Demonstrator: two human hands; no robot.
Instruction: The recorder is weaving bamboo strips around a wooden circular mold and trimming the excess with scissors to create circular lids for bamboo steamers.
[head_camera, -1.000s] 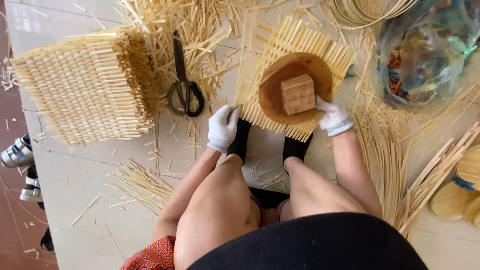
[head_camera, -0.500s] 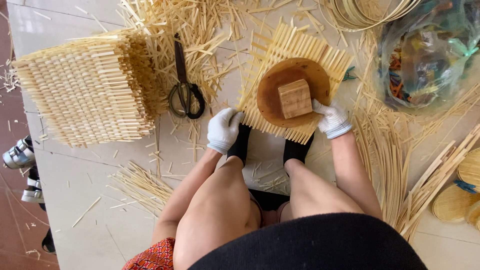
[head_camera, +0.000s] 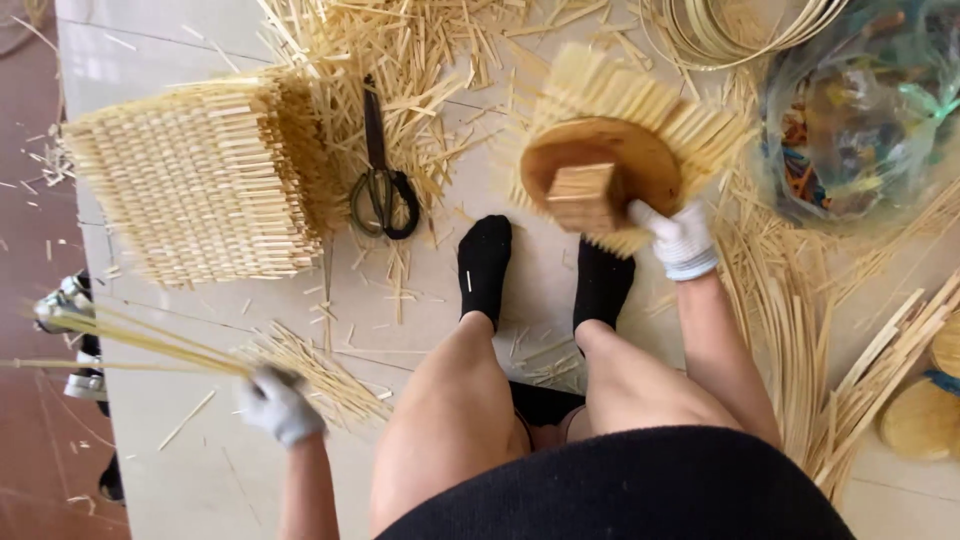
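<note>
Pretty clearly a small weaving workshop, set up on a pale tiled floor (head_camera: 560, 300) rather than at a worktop. Cut straw-coloured splints (head_camera: 400, 40) are scattered all over, and a half-woven mat (head_camera: 190, 180) is laid out to one side. Black scissors (head_camera: 380, 170) are left among the offcuts. Coiled thin strips (head_camera: 740, 30) are seen at the top edge, longer strips (head_camera: 790, 330) are stacked on the right, and a clear plastic bag (head_camera: 860, 110) of coloured bits is parked nearby.
</note>
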